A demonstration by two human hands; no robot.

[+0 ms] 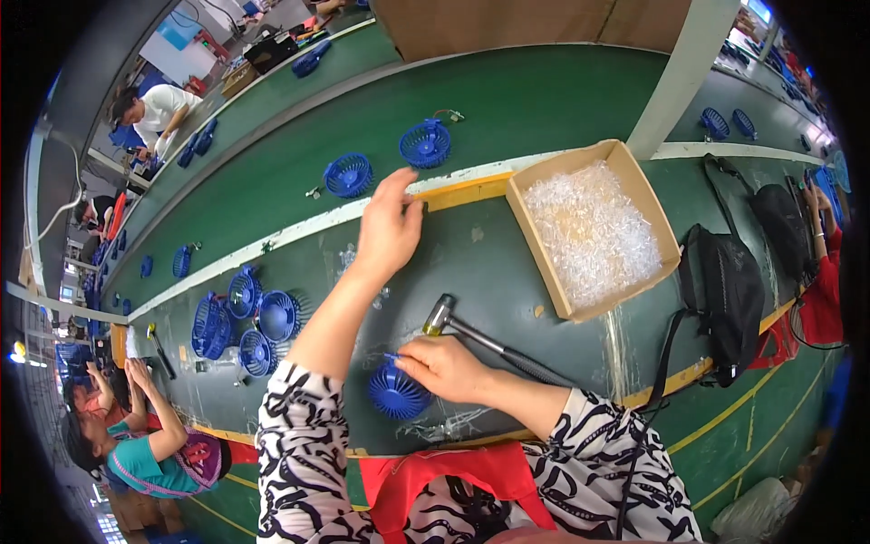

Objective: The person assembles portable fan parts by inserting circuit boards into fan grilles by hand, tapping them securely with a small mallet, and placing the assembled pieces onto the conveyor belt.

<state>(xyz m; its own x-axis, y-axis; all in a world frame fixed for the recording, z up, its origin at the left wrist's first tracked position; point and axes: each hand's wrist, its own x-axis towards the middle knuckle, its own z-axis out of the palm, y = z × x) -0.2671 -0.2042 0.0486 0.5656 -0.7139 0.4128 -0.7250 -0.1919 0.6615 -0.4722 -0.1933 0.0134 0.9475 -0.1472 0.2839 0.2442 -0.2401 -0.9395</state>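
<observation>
My right hand (444,367) pinches the upper edge of a round blue slatted plastic cage (397,392) that rests on the green workbench in front of me. My left hand (390,228) is stretched out over the far edge of the bench, thumb apart from the fingers, with nothing visible in it. Just beyond its fingertips, two similar blue cages (425,144) lie on the green conveyor belt, small metal parts beside them. A hammer (471,335) with a yellow-tipped head lies right beyond my right hand. Clear small pieces (382,297) are partly hidden behind my left forearm.
An open cardboard box (566,306) of small clear plastic pieces stands at the far right of the bench. Several blue cages (211,328) cluster at the left. A black bag (720,290) lies at the right edge. A co-worker (154,440) sits at the left, near another hammer (161,352).
</observation>
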